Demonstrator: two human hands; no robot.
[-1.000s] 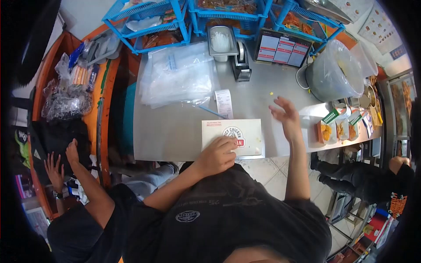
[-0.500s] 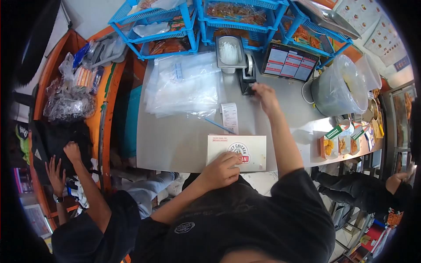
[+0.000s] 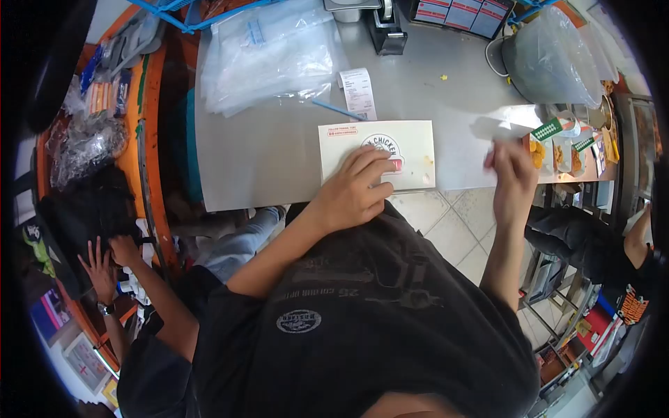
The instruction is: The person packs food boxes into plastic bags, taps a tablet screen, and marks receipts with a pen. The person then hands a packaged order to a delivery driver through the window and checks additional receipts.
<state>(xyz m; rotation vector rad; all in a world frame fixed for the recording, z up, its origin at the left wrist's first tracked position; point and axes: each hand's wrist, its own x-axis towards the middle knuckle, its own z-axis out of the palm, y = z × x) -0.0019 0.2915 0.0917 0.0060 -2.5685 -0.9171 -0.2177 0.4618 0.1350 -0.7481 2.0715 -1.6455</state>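
A white takeaway box (image 3: 338,157) with a round chicken logo lies closed at the near edge of the metal counter. My left hand (image 3: 355,182) rests on its lid, fingers laid across the logo, bent slightly. Off to the right of the box, my right hand (image 3: 514,174) hangs in the air near the counter's edge. Motion smears its fingers, and I cannot make out whether anything is in them. A printed receipt (image 3: 358,90) and a blue straw-like stick (image 3: 338,109) lie just behind the box. Farther back stands a black tape dispenser (image 3: 388,38).
Clear plastic bags (image 3: 268,59) are stacked at the counter's left. At the right stand a plastic-lined bucket (image 3: 550,63) and several small food boxes (image 3: 557,155). A tablet (image 3: 460,15) sits at the back. On the left, a co-worker's hands (image 3: 108,268) touch a black bag (image 3: 83,205).
My right hand has left the tape dispenser and come down and to the right, near the counter's edge. My left hand stays on the box. The view has tilted downward.
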